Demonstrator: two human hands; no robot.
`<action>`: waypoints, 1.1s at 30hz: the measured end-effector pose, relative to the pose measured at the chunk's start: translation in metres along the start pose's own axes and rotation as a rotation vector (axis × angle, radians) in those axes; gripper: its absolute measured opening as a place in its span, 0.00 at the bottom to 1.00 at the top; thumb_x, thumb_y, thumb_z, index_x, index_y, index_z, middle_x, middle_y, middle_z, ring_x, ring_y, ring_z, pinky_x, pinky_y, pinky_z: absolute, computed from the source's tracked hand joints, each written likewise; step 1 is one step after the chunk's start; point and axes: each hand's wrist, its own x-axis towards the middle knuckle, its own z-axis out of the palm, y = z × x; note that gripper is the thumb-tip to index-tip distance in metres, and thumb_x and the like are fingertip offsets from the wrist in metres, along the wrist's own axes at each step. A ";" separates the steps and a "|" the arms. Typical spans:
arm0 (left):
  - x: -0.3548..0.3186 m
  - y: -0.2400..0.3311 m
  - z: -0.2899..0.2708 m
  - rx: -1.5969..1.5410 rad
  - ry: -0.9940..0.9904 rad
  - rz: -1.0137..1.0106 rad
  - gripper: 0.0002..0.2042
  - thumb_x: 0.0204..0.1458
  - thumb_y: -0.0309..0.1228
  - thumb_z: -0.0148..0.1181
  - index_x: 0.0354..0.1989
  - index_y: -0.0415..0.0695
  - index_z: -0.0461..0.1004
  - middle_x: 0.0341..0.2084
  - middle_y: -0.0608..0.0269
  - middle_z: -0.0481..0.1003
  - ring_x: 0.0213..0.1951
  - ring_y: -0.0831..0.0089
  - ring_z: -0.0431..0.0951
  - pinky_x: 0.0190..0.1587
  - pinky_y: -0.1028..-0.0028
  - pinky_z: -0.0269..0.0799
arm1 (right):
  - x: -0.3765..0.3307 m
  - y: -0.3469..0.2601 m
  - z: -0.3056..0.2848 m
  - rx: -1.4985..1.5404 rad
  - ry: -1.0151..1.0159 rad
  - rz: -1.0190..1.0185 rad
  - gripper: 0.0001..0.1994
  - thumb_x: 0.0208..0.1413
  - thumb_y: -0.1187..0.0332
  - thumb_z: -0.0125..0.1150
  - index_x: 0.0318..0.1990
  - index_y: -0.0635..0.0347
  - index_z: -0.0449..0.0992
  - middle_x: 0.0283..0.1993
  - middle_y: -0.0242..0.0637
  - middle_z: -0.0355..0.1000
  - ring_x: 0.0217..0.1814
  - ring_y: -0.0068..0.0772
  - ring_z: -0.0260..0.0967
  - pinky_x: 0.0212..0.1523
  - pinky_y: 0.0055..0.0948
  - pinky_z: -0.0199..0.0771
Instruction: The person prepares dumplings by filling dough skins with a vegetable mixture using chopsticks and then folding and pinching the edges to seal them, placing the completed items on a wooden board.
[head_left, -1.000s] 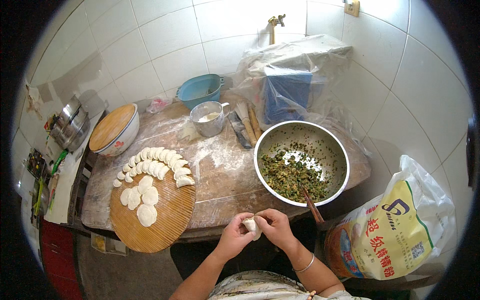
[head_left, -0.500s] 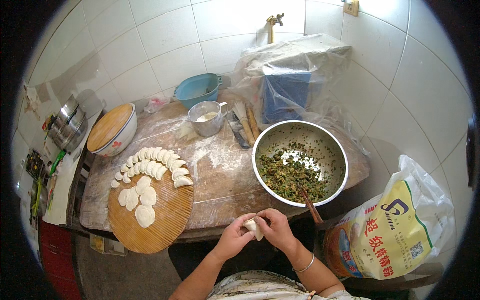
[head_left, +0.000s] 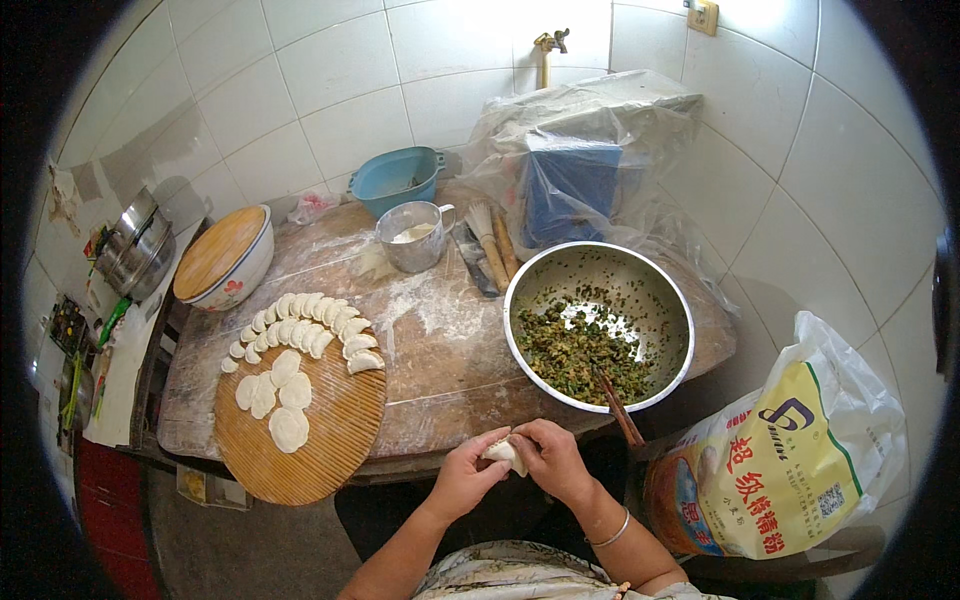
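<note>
Between my two hands, just off the table's near edge, is a folded white dumpling (head_left: 503,454). My left hand (head_left: 466,475) closes on one end of it, and my right hand (head_left: 550,462) pinches its edge. To the left lies a round ridged wooden board (head_left: 300,481). Rows of finished dumplings (head_left: 318,326) curve along its far side, with several flat dough wrappers (head_left: 290,430) nearer to me. Beyond my right hand stands a steel bowl (head_left: 672,290) of chopped green filling (head_left: 580,350), chopsticks (head_left: 619,408) leaning on its near rim.
On the wooden table (head_left: 440,385) are a flour-holding metal cup (head_left: 412,250), a brush (head_left: 484,235), a blue basin (head_left: 395,183) and a lidded white bowl (head_left: 240,270). A plastic-covered blue box (head_left: 570,190) stands at the back. A flour sack (head_left: 760,470) is at the right.
The dumpling has turned a little between my fingers and its loose lower flap looks shorter. My hands stay in nearly the same place.
</note>
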 end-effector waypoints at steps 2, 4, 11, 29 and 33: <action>0.000 0.003 0.000 0.005 0.011 0.018 0.22 0.49 0.19 0.57 0.55 0.36 0.64 0.42 0.61 0.72 0.40 0.77 0.74 0.42 0.77 0.74 | -0.001 -0.001 -0.001 0.151 0.002 0.131 0.05 0.53 0.73 0.58 0.34 0.67 0.76 0.29 0.40 0.73 0.30 0.30 0.71 0.31 0.27 0.69; 0.001 0.000 0.000 0.030 0.020 0.068 0.22 0.49 0.19 0.57 0.55 0.36 0.64 0.42 0.61 0.72 0.40 0.77 0.74 0.42 0.77 0.74 | -0.002 -0.001 -0.002 0.236 0.000 0.202 0.05 0.52 0.74 0.58 0.33 0.67 0.76 0.29 0.40 0.72 0.29 0.31 0.70 0.30 0.27 0.69; 0.002 0.000 0.005 0.002 0.016 0.008 0.18 0.49 0.18 0.57 0.50 0.35 0.68 0.41 0.61 0.73 0.41 0.77 0.74 0.43 0.76 0.74 | -0.002 0.002 -0.003 0.010 -0.013 -0.005 0.05 0.53 0.74 0.58 0.34 0.67 0.76 0.30 0.38 0.73 0.29 0.27 0.69 0.30 0.25 0.69; -0.003 -0.003 0.000 0.253 0.107 0.186 0.18 0.47 0.21 0.61 0.48 0.37 0.71 0.40 0.62 0.73 0.39 0.77 0.74 0.41 0.77 0.73 | -0.009 0.002 -0.001 0.260 -0.006 0.153 0.05 0.53 0.74 0.59 0.34 0.68 0.75 0.27 0.35 0.70 0.27 0.22 0.65 0.27 0.24 0.66; -0.005 0.001 0.000 0.317 0.118 0.187 0.18 0.47 0.22 0.62 0.49 0.38 0.71 0.40 0.62 0.74 0.38 0.78 0.74 0.41 0.77 0.72 | -0.009 -0.004 -0.003 0.189 -0.041 0.113 0.05 0.53 0.74 0.59 0.34 0.68 0.75 0.28 0.35 0.70 0.27 0.22 0.65 0.28 0.23 0.66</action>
